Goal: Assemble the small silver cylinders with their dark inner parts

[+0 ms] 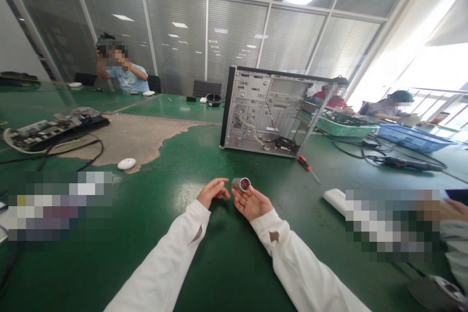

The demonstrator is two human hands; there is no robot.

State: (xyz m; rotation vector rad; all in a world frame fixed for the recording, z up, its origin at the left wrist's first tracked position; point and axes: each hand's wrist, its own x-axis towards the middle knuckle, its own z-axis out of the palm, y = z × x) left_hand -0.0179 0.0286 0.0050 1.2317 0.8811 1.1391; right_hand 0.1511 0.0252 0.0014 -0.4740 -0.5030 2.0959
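My right hand [252, 203], palm up, holds a small grey cylinder [237, 185] with its fingers and thumb. The cylinder's round end faces up and to the right, showing a pale rim and something dark red inside; its exact kind cannot be made out. Just left of it is my left hand [215, 192], fingers apart and partly bent, the index finger stretched toward the cylinder without holding it. Beyond both hands an opened computer case [252, 102] stands upright, its metal inside, loose wires and a black fan [286, 144] showing.
An orange-handled screwdriver [305, 163] lies beside the case. At right are a green basket [347, 130], a blue basket [417, 137] and black cables. Dismantled electronics [54, 129] and a white oval object [126, 164] lie left. Other people sit around the green table [146, 234].
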